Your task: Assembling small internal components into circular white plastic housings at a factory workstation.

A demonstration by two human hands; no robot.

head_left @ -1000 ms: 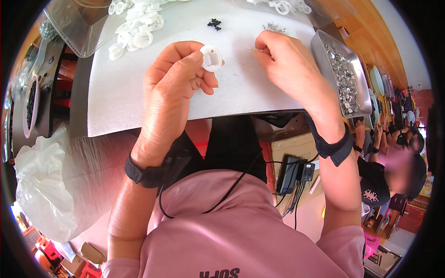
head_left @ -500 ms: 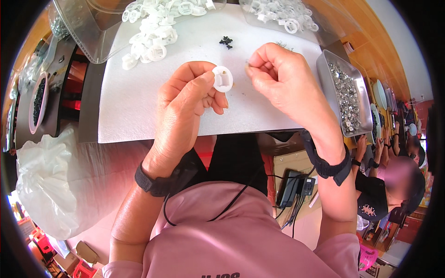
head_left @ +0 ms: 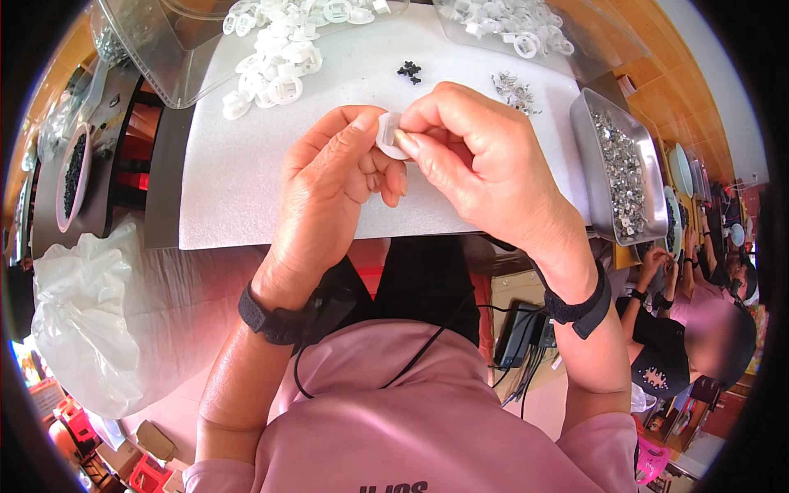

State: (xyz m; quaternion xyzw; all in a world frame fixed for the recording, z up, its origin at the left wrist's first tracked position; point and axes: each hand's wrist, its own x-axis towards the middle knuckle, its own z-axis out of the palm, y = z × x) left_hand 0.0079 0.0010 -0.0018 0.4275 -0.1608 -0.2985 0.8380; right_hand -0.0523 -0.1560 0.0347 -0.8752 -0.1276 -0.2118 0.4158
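Observation:
My left hand [head_left: 329, 160] pinches a round white plastic part [head_left: 386, 138] between thumb and forefinger, above the foam-covered table. Against the right side of that part, the thumb and forefinger of my right hand [head_left: 477, 148] are pressed together. Whatever sits between those right fingertips is hidden or too small to make out. Beyond my hands lie a few small black pieces [head_left: 409, 72] and a scatter of small metal pieces [head_left: 515, 92]. A heap of similar white plastic parts [head_left: 283, 70] spreads at the back left.
On the right stands a metal tray [head_left: 588, 156] holding many small metal pieces. More white parts fill a clear container [head_left: 460, 37] at the back right. A dish [head_left: 64, 209] of black pieces and a plastic bag [head_left: 82, 320] are at left. Another person [head_left: 662, 345] sits at right.
My right hand has moved left and its fingertips now meet the white plastic part. My left hand keeps its grip, with the part turned slightly.

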